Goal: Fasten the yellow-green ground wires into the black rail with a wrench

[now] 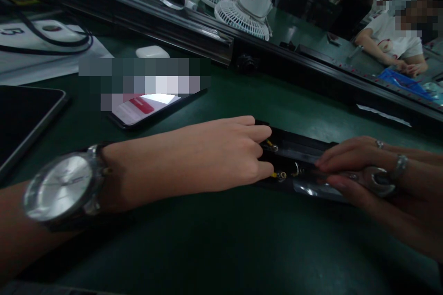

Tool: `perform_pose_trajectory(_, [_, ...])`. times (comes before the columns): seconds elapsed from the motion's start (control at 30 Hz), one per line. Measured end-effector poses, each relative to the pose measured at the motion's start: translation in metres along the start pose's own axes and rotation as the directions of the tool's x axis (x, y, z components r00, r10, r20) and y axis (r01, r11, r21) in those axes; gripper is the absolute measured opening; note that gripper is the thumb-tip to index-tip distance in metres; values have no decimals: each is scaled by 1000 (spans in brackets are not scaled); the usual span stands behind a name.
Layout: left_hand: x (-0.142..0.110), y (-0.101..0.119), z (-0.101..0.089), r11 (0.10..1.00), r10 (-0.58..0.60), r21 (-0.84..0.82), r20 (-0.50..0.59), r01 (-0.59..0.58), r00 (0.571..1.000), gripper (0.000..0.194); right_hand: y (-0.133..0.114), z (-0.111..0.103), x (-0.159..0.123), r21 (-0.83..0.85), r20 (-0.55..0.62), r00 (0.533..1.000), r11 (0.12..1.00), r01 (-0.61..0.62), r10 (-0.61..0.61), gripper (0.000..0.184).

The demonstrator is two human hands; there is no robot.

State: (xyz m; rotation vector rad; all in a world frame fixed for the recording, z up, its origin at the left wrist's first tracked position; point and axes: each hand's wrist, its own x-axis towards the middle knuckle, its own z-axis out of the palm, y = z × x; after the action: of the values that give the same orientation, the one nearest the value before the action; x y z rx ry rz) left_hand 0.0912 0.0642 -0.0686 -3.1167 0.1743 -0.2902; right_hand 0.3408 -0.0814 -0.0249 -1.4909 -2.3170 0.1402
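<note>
A long black tray-like part lies on the green table, with small yellow-sleeved ring terminals at its near end. My left hand, a silver wristwatch on its wrist, rests on the part's left end, its fingertips pinched at the terminals. My right hand comes in from the right, fingers closed round a metal open-ended wrench that lies over the part. A strip of clear plastic film shows under the wrench.
A lit phone lies behind my left arm, a dark tablet at the left edge, white earbud case and papers farther back. A black rail crosses the table. Two white fans and another seated person are beyond it.
</note>
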Motion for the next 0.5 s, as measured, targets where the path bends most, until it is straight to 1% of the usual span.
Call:
perform_pose_trajectory(0.13, [0,0,1,1000,-3,0,-7,3,1000,6,1,-1,1,53,19,1000,999,-14,13,10])
perform_pose_trajectory(0.3, [0,0,2,1000,3,7,-10,-2,1000,5,1,2,0,74,38,999,997,-38,35,11])
perform_pose_trajectory(0.5, [0,0,2,1000,0,16,-36,1,999,10,-1,6,1,92,47,998,995,-35,30,11])
